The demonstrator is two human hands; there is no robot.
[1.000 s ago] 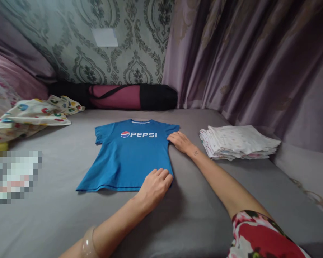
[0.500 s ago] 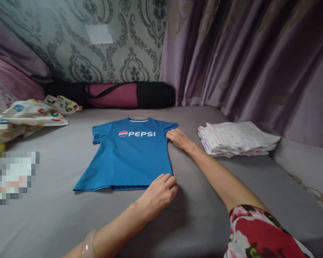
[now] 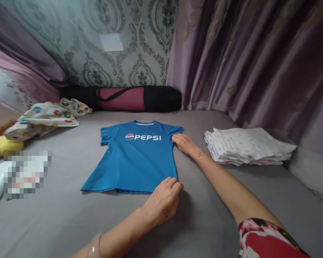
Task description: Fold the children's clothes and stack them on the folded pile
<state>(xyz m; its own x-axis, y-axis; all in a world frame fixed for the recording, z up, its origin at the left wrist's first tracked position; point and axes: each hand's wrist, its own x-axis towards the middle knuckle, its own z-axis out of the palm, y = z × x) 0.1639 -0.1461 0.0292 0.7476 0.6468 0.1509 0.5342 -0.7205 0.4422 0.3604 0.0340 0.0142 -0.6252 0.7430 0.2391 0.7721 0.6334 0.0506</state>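
The shirt lies mid-bed; the left hand pinches its hem corner and the right hand its underarm, likely to hold that side straight (the stack sits apart, near the bed's right edge).

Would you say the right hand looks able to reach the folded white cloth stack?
Likely yes, once the right hand leaves the blue T-shirt; only grey sheet shows between hand and white cloth stack.
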